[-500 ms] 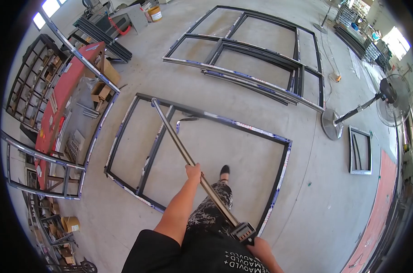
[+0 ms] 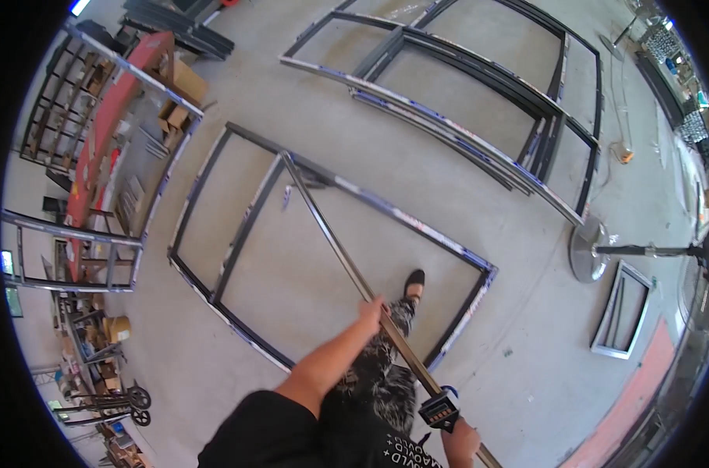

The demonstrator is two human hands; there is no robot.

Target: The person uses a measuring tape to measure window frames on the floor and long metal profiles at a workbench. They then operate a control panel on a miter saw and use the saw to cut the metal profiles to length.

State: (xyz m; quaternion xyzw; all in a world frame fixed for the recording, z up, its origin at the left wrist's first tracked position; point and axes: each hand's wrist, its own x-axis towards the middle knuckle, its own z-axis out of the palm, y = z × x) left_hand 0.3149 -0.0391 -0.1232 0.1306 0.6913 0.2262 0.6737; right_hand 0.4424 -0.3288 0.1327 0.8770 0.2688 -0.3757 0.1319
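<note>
A long metal measuring rod (image 2: 335, 240) with a black readout box (image 2: 438, 411) slants across a dark rectangular frame (image 2: 401, 221) on the floor. My left hand (image 2: 372, 312) is wrapped round the rod at its middle. Just beyond the box, my right hand (image 2: 461, 441) grips the rod's near part, its fingers partly hidden. The rod's far tip meets the frame's far rail where an inner crossbar (image 2: 245, 222) joins it; I cannot tell whether they touch. My foot (image 2: 415, 284) stands inside the frame.
Larger stacked frames (image 2: 448, 129) lie at the far side. To the right are a fan's round base (image 2: 588, 251) and a small frame (image 2: 610, 352). A red bench (image 2: 108, 117), an upright frame (image 2: 73, 232) and a wheeled cart (image 2: 138, 398) occupy the left.
The rod's far tip has shifted from left of the crossbar to the crossbar's joint. Its near end now shows past my right hand. My view has tilted and turned.
</note>
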